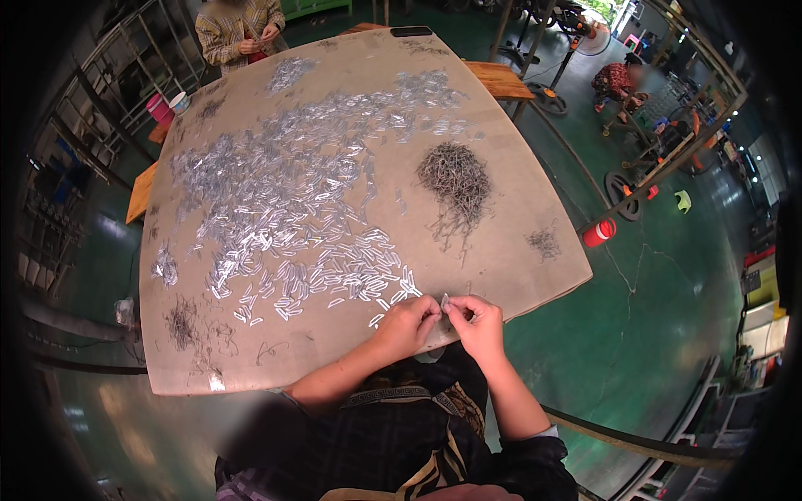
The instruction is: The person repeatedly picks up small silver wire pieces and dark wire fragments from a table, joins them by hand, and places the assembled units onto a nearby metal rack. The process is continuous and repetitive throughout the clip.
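Observation:
Near the table's front edge, my left hand and my right hand meet, fingertips almost touching. Between my right thumb and fingers is a small pale strip-like piece. My left fingers are pinched beside it; what they hold is hidden. Just beyond my left hand lie many small, narrow, shiny silvery pieces, spread widely over the brown tabletop. Farther out on the right, thin dark hook-like bits of wire form a tangled heap.
Smaller clusters of dark wire bits lie at the table's left and right. A dark flat object rests at the far edge. Across the table stands another person; one more crouches on the right. A red container stands beside the table.

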Available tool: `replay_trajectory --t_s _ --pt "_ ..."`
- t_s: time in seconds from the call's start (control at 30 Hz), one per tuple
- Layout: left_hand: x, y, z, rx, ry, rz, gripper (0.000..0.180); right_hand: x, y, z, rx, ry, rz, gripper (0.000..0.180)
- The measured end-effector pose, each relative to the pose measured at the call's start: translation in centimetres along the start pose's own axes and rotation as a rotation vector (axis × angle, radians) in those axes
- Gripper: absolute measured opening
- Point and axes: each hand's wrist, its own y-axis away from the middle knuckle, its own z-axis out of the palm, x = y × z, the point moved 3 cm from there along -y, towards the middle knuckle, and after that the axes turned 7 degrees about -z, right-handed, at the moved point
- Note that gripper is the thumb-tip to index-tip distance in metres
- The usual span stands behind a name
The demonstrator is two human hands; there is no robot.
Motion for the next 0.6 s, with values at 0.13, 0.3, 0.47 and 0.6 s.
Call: replay_trajectory --t_s 0.13,0.3,0.47,0.6 --pt "-0.1 -2.3 -0.5 -0.348 0.024 -0.068 0.017 -0.4 0.2 -1.1 0.043 0.066 -0.082 0.01" --pt "-1.1 -14.0 -4.6 0.073 -0.13 0.007 0.036 -0.8 0.2 -3.2 0.097 0.057 -0.119 0.008" --pt "-3.5 -26.1 -3.5 0.489 -0.426 -0.014 0.065 -1.5 0.4 -4.8 0.141 0.081 -0.189 0.009" --pt "-2.6 -26.1 -3.8 0.216 -0.209 -0.187 0.056 -2.4 0.6 -6.0 0.145 0.078 -0.205 0.009"
